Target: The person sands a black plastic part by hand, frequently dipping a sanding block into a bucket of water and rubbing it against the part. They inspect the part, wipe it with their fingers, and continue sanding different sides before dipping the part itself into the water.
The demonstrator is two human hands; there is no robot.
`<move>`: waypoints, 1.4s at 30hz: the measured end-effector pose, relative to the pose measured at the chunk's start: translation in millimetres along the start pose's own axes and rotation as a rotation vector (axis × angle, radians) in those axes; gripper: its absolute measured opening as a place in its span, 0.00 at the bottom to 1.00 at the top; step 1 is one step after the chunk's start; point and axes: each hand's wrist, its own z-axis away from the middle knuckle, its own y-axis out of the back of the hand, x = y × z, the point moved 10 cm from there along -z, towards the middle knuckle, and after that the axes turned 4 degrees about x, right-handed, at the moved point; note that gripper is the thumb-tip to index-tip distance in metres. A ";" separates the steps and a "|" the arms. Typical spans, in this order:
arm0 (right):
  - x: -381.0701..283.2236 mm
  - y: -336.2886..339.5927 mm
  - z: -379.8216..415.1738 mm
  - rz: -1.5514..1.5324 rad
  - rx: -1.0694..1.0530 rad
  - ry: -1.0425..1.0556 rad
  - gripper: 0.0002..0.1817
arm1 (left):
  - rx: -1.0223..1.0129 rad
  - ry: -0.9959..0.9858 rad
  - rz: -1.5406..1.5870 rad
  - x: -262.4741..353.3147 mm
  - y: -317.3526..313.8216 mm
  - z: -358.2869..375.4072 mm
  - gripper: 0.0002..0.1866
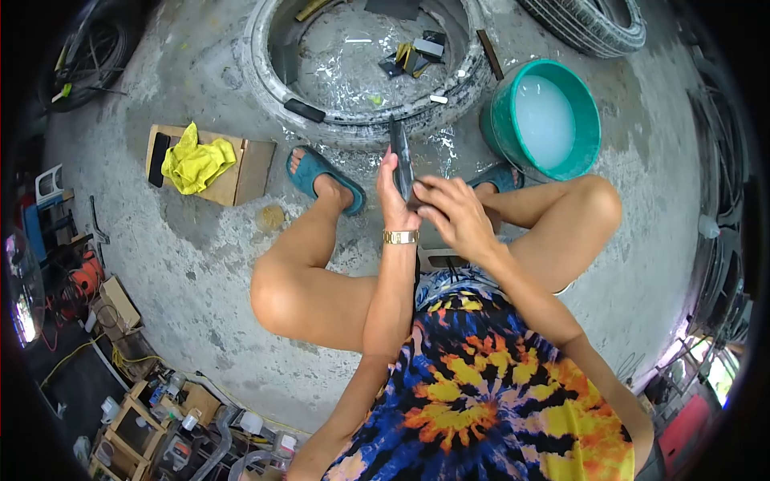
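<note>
- Holding a long, narrow, flat black piece [403,164] with a wet-looking sheen, the left hand [391,196] cradles it from below and beside; the thumb lies along one edge, and the other fingers are largely hidden behind it.
- The right hand [457,210] bends over the piece's near end, its fingers slightly parted and curled, fingertips touching it; something small and dark seems to sit under them, but I cannot tell whether they pinch it.
- The black piece slants upward between the person's knees, its far tip by the near edge of a large, white-streaked rubber tyre [258,56] lying flat.
- A gold-coloured metal wristband [401,237] circles the left wrist.
- On the tyre's near edge lie a flat black rectangular block [305,110] and a small white bar [438,99].
- Right of the tyre stands a round teal bucket [499,132] containing cloudy whitish liquid [545,120].
- To the left, a crumpled bright yellow cloth [197,163] rests on a tan wooden box [255,172].
</note>
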 end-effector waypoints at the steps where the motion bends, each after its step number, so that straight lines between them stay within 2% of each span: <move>1: 12.7 -4.4 -11.1 -0.019 0.044 0.019 0.19 | 0.006 0.009 -0.006 0.0 -3.9 4.0 0.17; 4: 30.1 -15.0 -41.6 0.090 0.083 -0.030 0.19 | -0.014 0.031 0.119 2.1 -14.3 9.0 0.17; 6: 12.3 -2.3 -16.1 0.050 0.046 -0.018 0.20 | -0.051 0.052 0.045 -2.1 -4.5 1.4 0.18; 8: 3.2 2.7 3.0 -0.027 -0.004 -0.009 0.19 | 0.010 -0.015 -0.050 1.8 -3.0 0.0 0.18; 10: 21.4 -9.5 -16.1 -0.041 0.010 -0.024 0.19 | -0.055 0.007 0.071 -6.4 -5.6 2.7 0.18; 12: 27.1 -13.8 -38.3 0.068 0.083 -0.006 0.19 | -0.056 0.027 0.065 -9.2 0.6 4.2 0.18; 16: 4.9 3.9 10.6 -0.029 0.030 -0.007 0.18 | -0.006 0.045 0.003 -3.7 -1.2 0.3 0.18; 18: 23.5 -10.6 -19.8 -0.007 0.059 -0.001 0.18 | -0.090 0.008 0.058 0.4 -14.4 11.6 0.21; 19: 33.6 -13.4 -39.7 0.011 0.090 0.025 0.18 | -0.061 0.057 0.127 1.4 -18.7 15.8 0.23; 20: 39.8 -14.5 -59.4 0.050 -0.022 -0.036 0.19 | -0.066 0.049 0.121 4.1 -18.2 17.7 0.23; 22: 42.7 12.2 -72.5 -0.208 0.055 -0.062 0.20 | -0.226 -0.027 0.084 22.5 -32.6 22.0 0.21; 23: 43.2 28.5 -70.7 -0.343 0.058 -0.144 0.20 | -0.316 -0.043 0.087 35.4 -53.3 37.4 0.28; 24: 39.6 45.5 -62.1 -0.478 0.054 -0.228 0.21 | -0.317 -0.063 0.088 44.8 -57.1 44.7 0.28; 26: 26.2 72.8 -49.5 -0.324 -0.055 -0.197 0.24 | -0.538 0.064 0.250 51.9 -82.6 61.1 0.31; 27: 15.4 88.4 -47.4 -0.328 -0.051 -0.179 0.24 | -0.581 0.052 0.270 56.6 -84.5 64.4 0.33; 29: -5.0 81.2 -34.9 0.005 -0.361 -0.085 0.28 | -0.583 0.045 0.272 63.9 -88.1 71.5 0.33; 30: -7.1 81.4 -31.6 0.003 -0.353 -0.071 0.28 | -0.573 0.051 0.278 66.5 -88.9 74.1 0.34; 32: -6.6 58.9 -16.9 -0.191 -0.517 -0.124 0.31 | -0.604 0.046 0.276 69.6 -90.9 78.6 0.36; 33: -9.4 52.3 -13.1 -0.320 -0.518 -0.107 0.33 | -0.577 0.040 0.233 68.1 -88.1 79.3 0.37; 34: -15.2 48.7 -10.0 -0.364 -0.569 -0.181 0.33 | -0.551 0.034 0.192 67.9 -87.8 79.6 0.37; 37: -15.9 36.8 -1.3 -0.417 -0.594 -0.230 0.32 | -0.605 0.073 0.246 65.4 -89.2 80.9 0.36; 39: -18.0 35.1 -0.9 -0.569 -0.547 -0.247 0.31 | -0.639 0.116 0.315 63.6 -91.1 82.0 0.35; 42: -9.3 30.6 3.7 -0.606 -0.530 -0.282 0.30 | -0.623 0.117 0.314 63.2 -90.4 81.8 0.34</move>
